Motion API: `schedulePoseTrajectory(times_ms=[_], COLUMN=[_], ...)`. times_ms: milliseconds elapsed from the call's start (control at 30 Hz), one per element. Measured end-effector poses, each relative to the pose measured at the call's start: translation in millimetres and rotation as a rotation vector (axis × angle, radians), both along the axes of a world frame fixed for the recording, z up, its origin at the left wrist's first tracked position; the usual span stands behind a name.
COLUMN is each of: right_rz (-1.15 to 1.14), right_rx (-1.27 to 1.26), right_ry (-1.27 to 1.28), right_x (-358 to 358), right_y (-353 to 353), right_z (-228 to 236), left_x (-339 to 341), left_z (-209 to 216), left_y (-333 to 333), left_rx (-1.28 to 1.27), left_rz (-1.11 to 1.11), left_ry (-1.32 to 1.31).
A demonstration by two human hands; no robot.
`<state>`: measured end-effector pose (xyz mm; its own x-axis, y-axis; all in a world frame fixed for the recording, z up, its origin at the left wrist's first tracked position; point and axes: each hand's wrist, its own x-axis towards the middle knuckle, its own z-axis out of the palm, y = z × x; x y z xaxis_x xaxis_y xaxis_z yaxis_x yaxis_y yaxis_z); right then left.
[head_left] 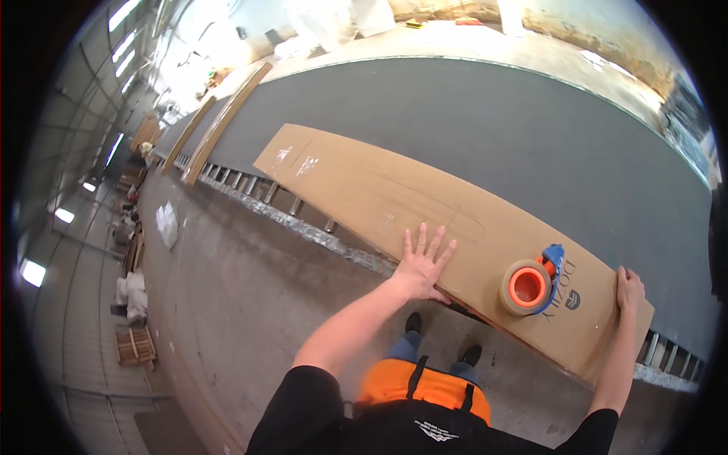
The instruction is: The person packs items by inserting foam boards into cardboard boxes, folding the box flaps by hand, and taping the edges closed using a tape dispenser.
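Note:
A long, flat cardboard box lies slantwise across the near side of a grey conveyor belt, its near edge overhanging the rollers. My left hand is pressed flat on the top of the box by the near edge, fingers spread. At the box's right end, my right hand grips the edge with curled fingers; some fingertips are hidden. Between my hands, nearer the right one, a tape dispenser with a blue handle rests on the box. It carries a roll of brown tape around an orange core.
Two narrow cardboard pieces lie across the belt at the far left. Bare rollers line the belt's near side. A white plastic bag and a wooden pallet are on the floor at left. Wrapped dark stacks stand at far right.

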<state>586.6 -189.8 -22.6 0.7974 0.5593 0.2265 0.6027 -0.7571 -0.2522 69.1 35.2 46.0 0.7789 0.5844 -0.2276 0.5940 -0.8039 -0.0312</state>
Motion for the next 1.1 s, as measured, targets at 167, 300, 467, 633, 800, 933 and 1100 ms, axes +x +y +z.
schedulePoseTrajectory(times_ms=[167,300,467,633,800,933,1100], right_rz=[0.057,-0.032,-0.189,-0.341,-0.47,-0.327,-0.236], right_rx=[-0.105,-0.123,-0.176,-0.133,-0.186,-0.1,0.01], right_ry=[0.184,0.202,0.205,0.193,0.402,0.448,0.391], right_x=[-25.1,-80.4,-185.8,-323.0,-417.8,-458.2,-464.0], right_y=[-3.0,-52.5,-120.3,-171.0,-177.6,-152.1,-182.6], right_z=[21.1,22.6,19.9,29.6,54.3,56.2,41.4], left_x=[-23.9,-43.4,-87.4,-149.0,-213.7,-268.0,-281.2], left_z=[-11.3,4.1,4.8,-60.1,-76.0,-69.0,-41.4], left_y=[3.3,7.5,-2.0,-103.2,-257.2,-305.5,-333.1], left_rx=[0.085,-0.019,-0.027,-0.095,-0.745,-0.807,-0.806], left_rz=[-0.013,-0.07,-0.148,0.368,0.129,-0.037,0.115], left_ry=[-0.073,-0.011,0.025,-0.49,-0.62,-0.579,-0.617])
